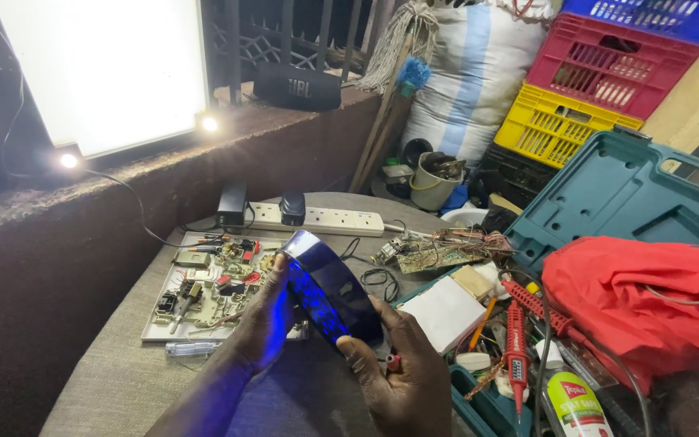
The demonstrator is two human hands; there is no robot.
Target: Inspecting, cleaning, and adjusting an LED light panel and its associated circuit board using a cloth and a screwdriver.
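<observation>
one blue casing [329, 295], two hands

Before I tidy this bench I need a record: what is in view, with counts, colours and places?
Glowing device: 1, dark blue, held between both hands.
Circuit board tray: 1, white, left of device.
Power strip: 1, white, behind device.
Tool case: 1, teal, open, right.
Cloth: 1, red, on case.
Crates: 3, blue, red, yellow, stacked top right.
Tester pen: 1, red, right of hands.
Left hand: on device's left side.
Right hand: under device's lower end.
</observation>
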